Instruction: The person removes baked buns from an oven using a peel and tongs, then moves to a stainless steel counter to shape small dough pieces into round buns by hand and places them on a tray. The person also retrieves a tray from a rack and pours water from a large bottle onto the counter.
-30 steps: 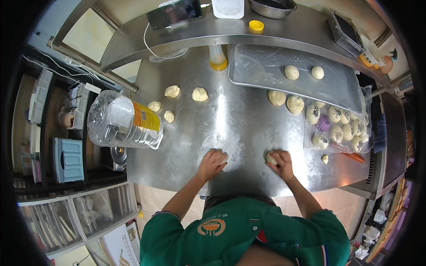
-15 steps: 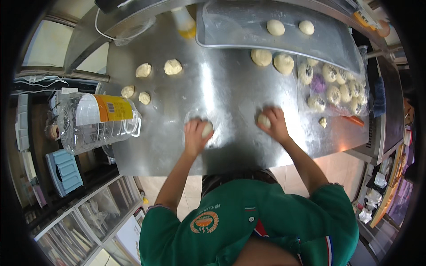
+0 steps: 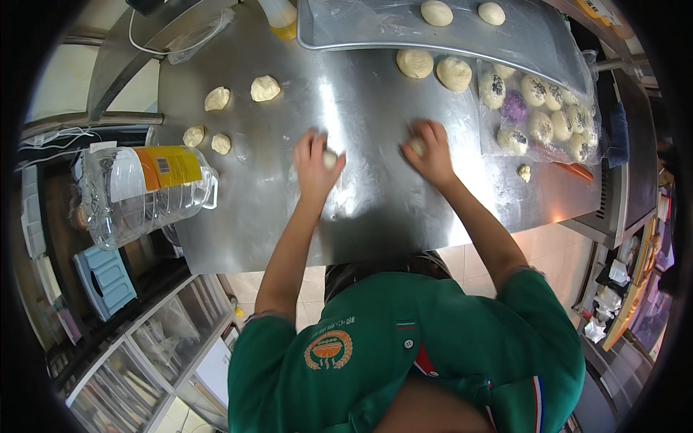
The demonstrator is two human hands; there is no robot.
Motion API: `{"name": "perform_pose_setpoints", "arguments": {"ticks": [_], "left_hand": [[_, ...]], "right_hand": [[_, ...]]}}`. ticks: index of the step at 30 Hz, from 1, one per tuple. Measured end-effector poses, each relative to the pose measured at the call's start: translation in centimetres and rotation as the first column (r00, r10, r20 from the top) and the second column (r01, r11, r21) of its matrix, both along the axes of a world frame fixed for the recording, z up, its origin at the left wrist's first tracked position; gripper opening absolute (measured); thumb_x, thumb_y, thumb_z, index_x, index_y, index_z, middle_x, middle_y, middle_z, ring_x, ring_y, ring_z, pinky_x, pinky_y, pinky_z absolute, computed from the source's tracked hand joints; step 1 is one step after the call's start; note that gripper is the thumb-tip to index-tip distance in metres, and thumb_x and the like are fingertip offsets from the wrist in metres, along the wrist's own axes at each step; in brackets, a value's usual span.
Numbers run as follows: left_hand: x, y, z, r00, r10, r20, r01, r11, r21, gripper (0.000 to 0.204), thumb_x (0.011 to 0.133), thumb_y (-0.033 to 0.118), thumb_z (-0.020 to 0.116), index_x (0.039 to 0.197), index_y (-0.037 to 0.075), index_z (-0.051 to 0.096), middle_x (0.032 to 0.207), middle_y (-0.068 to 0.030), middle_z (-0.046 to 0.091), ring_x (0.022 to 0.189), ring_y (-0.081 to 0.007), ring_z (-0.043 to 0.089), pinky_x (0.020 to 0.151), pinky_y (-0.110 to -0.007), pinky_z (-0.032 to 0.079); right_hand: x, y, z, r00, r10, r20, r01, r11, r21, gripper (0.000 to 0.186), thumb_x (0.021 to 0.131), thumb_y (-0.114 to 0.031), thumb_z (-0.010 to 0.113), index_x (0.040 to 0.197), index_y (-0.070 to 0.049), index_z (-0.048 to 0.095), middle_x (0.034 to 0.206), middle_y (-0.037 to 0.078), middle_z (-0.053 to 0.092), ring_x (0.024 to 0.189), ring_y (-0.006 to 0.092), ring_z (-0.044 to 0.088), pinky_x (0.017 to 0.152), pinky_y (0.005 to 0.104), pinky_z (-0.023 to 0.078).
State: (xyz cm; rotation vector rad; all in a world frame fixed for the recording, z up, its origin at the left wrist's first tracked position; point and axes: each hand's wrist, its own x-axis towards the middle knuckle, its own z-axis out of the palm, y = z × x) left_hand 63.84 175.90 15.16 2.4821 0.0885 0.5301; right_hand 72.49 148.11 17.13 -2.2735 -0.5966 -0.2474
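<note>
Steel bench [image 3: 253, 198] in use

At the back, a tray [image 3: 375, 25] holding two rounds [image 3: 436, 13]. At right, clear plastic [image 3: 485, 115] with buns [image 3: 541, 127] (inside or merely covered, cannot tell), many dark-topped. At left, a clear jug [image 3: 144, 209], contents unclear; at top edge, a bottle [image 3: 283, 20] with yellow liquid. Mid-bench, left hand [image 3: 312, 167] curled around a ball [image 3: 330, 159]; right hand [image 3: 434, 153], blurred, curled around a second ball [image 3: 418, 147].

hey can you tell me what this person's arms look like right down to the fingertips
Short green sleeves with narrow contrasting edging leave the forearms bare. The left grip and right grip are human hands, with no gloves visible.
</note>
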Motion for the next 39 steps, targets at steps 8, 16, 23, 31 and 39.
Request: {"name": "perform_pose_setpoints", "arguments": {"ticks": [8, 16, 23, 31, 39], "left_hand": [[-6.1, -1.7, 1.2, 0.947, -0.321, -0.01, 0.321, 0.942, 0.099, 0.043, 0.084, 0.024, 0.076, 0.123, 0.007, 0.066, 0.121, -0.0163, 0.062, 0.114, -0.0352, 0.056, 0.102, -0.05, 0.042], [5.3, -3.8, 0.3, 0.999, -0.041, 0.015, 0.039, 0.994, 0.1, 0.047, 0.074, 0.015, 0.079, 0.117, 0.005, 0.064, 0.124, -0.0171, 0.062, 0.117, -0.0391, 0.056, 0.104, -0.05, 0.043], [-4.9, -1.4, 1.1, 0.988, -0.154, -0.013, 0.154, 0.988, 0.0, 0.029, 0.073, 0.017, 0.079, 0.101, 0.01, 0.071, 0.115, -0.0107, 0.065, 0.109, -0.034, 0.058, 0.094, -0.047, 0.045], [4.2, -5.4, 0.6, 0.981, -0.142, 0.128, 0.145, 0.989, -0.01, 0.04, 0.074, 0.015, 0.079, 0.113, 0.009, 0.068, 0.123, -0.0129, 0.063, 0.113, -0.0363, 0.058, 0.099, -0.047, 0.045], [1.7, -1.6, 1.8, 0.994, 0.002, 0.109, -0.002, 1.0, 0.007, 0.053, 0.071, 0.02, 0.084, 0.118, 0.007, 0.063, 0.123, -0.0157, 0.058, 0.11, -0.0398, 0.055, 0.096, -0.05, 0.045]], "right_hand": [[-5.7, -1.5, 2.0, 0.914, 0.402, 0.048, -0.404, 0.914, 0.041, 0.031, 0.078, -0.012, 0.077, 0.107, -0.004, 0.067, 0.113, 0.016, 0.063, 0.105, 0.0378, 0.058, 0.097, 0.0481, 0.046], [1.8, 4.6, -0.6, 0.997, 0.003, 0.079, 0.002, 0.997, -0.071, 0.045, 0.076, -0.017, 0.079, 0.116, -0.005, 0.063, 0.113, 0.016, 0.061, 0.111, 0.0376, 0.054, 0.098, 0.047, 0.045], [-4.7, -3.7, 2.0, 0.961, 0.275, 0.024, -0.273, 0.96, -0.064, 0.044, 0.076, -0.017, 0.081, 0.114, -0.005, 0.063, 0.113, 0.017, 0.061, 0.105, 0.039, 0.059, 0.091, 0.0472, 0.049], [0.2, 4.7, 0.2, 0.966, 0.134, 0.223, -0.139, 0.99, 0.006, 0.037, 0.074, -0.013, 0.081, 0.106, -0.005, 0.063, 0.108, 0.014, 0.061, 0.102, 0.0358, 0.057, 0.092, 0.0502, 0.047], [1.5, -1.6, 0.9, 1.0, 0.011, -0.023, -0.012, 1.0, -0.022, 0.042, 0.075, -0.021, 0.079, 0.11, -0.005, 0.061, 0.113, 0.014, 0.059, 0.104, 0.0385, 0.055, 0.091, 0.0481, 0.045]]}}
